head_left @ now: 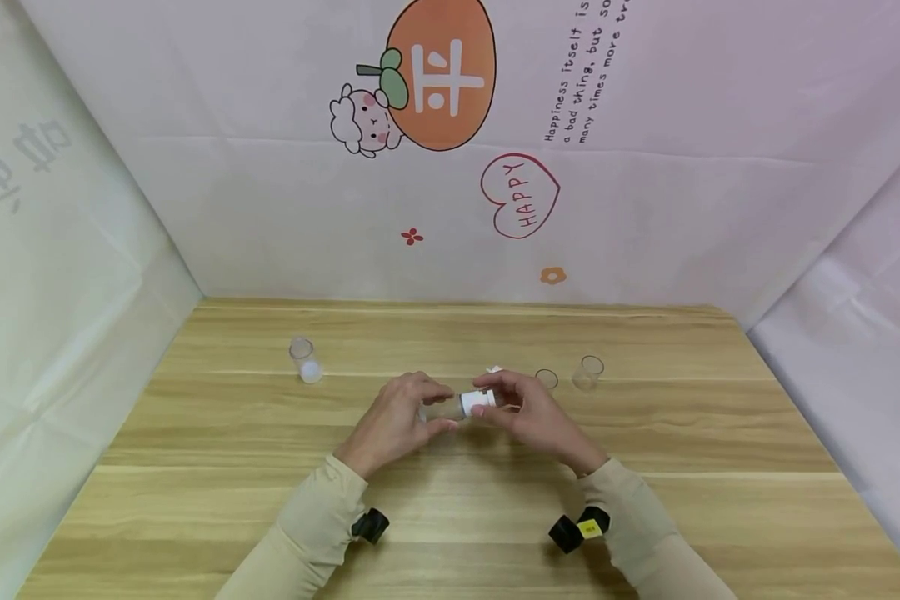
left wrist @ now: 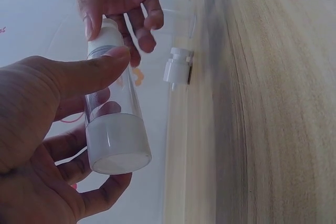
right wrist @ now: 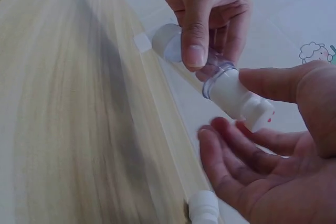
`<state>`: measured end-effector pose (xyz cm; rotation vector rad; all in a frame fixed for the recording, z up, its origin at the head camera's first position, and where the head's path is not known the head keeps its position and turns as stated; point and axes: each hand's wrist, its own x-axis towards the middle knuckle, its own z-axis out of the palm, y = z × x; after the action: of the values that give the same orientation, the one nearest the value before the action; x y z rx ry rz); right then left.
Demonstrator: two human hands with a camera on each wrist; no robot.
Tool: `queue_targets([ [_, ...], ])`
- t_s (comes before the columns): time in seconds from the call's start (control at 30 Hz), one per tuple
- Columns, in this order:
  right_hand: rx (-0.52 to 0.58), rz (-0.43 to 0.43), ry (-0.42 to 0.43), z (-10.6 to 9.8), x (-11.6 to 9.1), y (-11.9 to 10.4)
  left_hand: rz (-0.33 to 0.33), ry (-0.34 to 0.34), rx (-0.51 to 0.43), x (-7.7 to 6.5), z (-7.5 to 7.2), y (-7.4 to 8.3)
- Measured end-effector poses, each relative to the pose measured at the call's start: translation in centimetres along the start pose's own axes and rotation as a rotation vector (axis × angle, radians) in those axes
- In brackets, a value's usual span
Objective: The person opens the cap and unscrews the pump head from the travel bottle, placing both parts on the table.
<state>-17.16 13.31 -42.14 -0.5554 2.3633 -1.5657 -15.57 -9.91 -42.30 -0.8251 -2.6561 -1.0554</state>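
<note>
A clear pump bottle (left wrist: 113, 140) with a white base lies tilted between the two hands, above the table. My left hand (head_left: 401, 417) grips its clear body, thumb on one side and fingers round the other. At the other end, my right hand (head_left: 528, 408) has its thumb and forefinger about the white pump top (right wrist: 231, 93); the thumb touches its collar, while the other fingers are spread loosely below. The pump top sits on the bottle's mouth. Another white pump top (left wrist: 179, 66) stands on the table just beyond the right hand, mostly hidden in the head view.
Two clear caps, one cap (head_left: 546, 379) and another cap (head_left: 588, 372), stand right of the hands. A clear bottle body (head_left: 302, 354) with a white end is at the left of the wooden table (head_left: 217, 483). White printed cloth (head_left: 270, 225) hangs behind and at the sides.
</note>
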Motion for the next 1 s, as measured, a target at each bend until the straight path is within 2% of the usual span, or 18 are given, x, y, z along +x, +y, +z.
queue_targets([
  [0.13, 0.004, 0.054, -0.066, -0.36, -0.1, 0.13, 0.002, -0.001, 0.014, 0.02, 0.01, 0.0],
  [0.37, 0.117, 0.091, -0.154, -0.57, -0.09, 0.34, -0.004, -0.009, 0.018, 0.03, 0.02, 0.13],
  [0.6, 0.141, 0.088, -0.155, -0.71, -0.02, 0.38, -0.007, -0.009, 0.012, 0.07, 0.06, 0.19],
  [0.83, 0.198, 0.038, -0.153, -0.71, -0.16, 0.07, -0.02, -0.01, -0.001, 0.08, -0.02, 0.26],
  [1.0, 0.194, 0.029, -0.135, -0.56, -0.02, -0.08, -0.027, -0.012, 0.008, 0.14, 0.01, 0.28],
])
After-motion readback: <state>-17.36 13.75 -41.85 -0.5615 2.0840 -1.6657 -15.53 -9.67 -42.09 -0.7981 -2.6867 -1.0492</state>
